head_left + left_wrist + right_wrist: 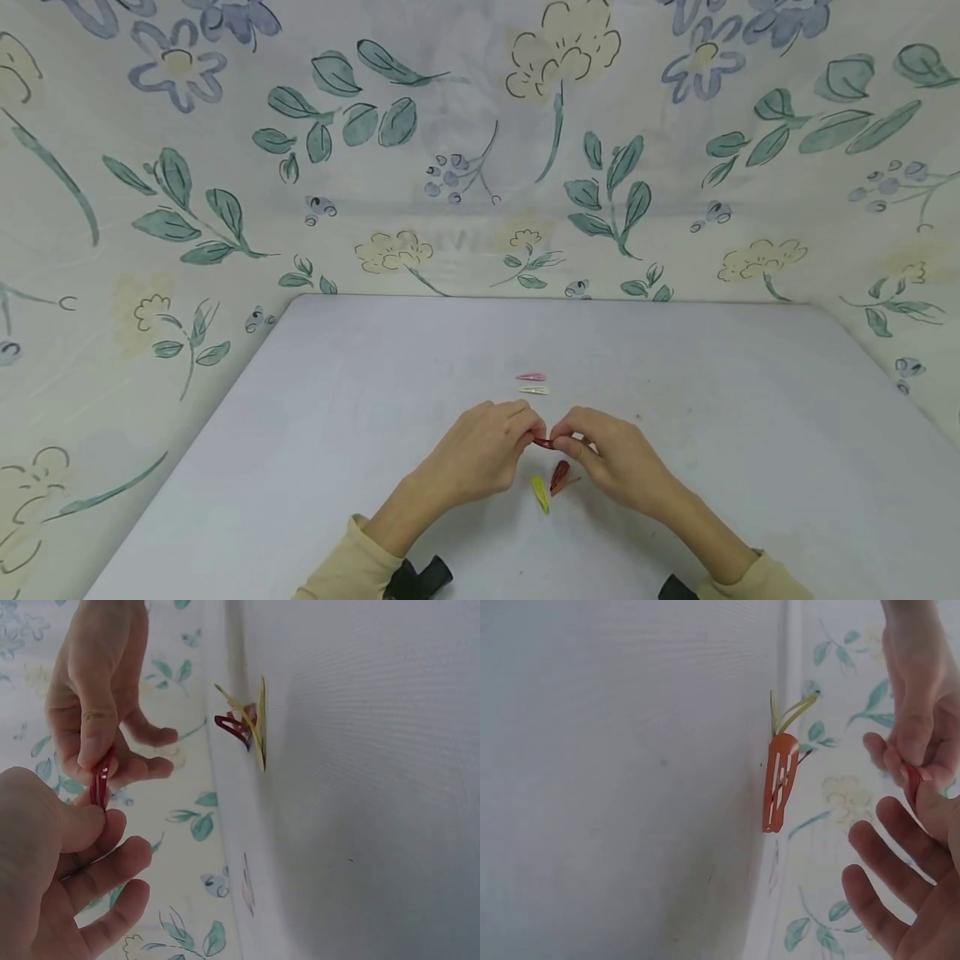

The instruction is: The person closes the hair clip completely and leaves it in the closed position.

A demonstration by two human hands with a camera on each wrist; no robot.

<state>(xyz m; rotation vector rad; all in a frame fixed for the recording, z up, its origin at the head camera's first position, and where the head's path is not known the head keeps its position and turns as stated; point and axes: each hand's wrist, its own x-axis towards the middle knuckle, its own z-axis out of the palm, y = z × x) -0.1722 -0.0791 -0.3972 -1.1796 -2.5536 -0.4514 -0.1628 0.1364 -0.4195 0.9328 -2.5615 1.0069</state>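
Observation:
A dark red snap hair clip (543, 443) is held above the white table between both hands. My left hand (483, 450) pinches one end with thumb and forefinger, while my right hand (618, 458) pinches the other. In the left wrist view the slotted red clip (99, 784) spans the two sets of fingertips, other fingers spread loosely. Just below the hands lie a yellow clip (540, 494), another dark red clip (559, 473) and an orange clip (780, 784); the red and orange ones overlap.
Beyond the hands, a pink clip (531, 377) and a white clip (533, 390) lie side by side on the table (375, 358). Flower-patterned cloth (465, 250) rises behind the table's far edge and along its sides.

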